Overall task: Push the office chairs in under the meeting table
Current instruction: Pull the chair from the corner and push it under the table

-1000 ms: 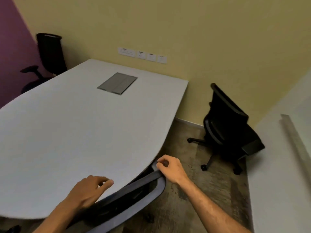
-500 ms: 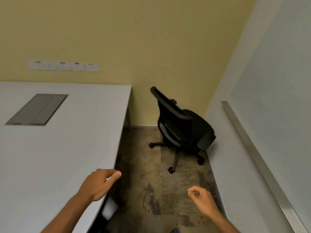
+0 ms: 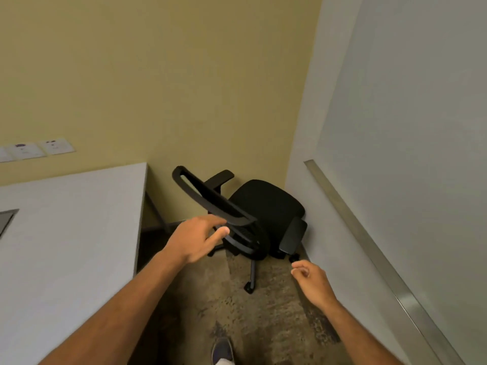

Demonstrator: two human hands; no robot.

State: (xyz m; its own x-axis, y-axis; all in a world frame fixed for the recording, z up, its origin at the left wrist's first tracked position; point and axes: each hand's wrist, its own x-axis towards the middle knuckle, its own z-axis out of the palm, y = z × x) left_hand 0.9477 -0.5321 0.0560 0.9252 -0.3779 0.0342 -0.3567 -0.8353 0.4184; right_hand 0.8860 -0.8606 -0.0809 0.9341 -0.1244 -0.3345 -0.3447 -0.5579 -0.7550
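A black office chair [image 3: 266, 206] stands in the room's far corner, apart from the table, its mesh backrest turned toward me. The grey meeting table [image 3: 66, 233] fills the left side. My left hand [image 3: 196, 238] reaches out just short of the backrest's top edge, fingers apart and holding nothing. My right hand [image 3: 311, 280] hangs lower and to the right, near the chair's right armrest, fingers loosely curled around nothing.
A yellow wall with sockets [image 3: 37, 150] runs behind the table. A frosted glass partition with a metal rail [image 3: 369, 246] closes off the right side. Patterned carpet [image 3: 250, 325] covers the narrow aisle between table and partition. My shoe [image 3: 222, 350] shows at the bottom.
Both hands have let go of the first chair at the table's edge. The view has swung right and moved closer to the corner chair, and my left hand has stretched toward its backrest.
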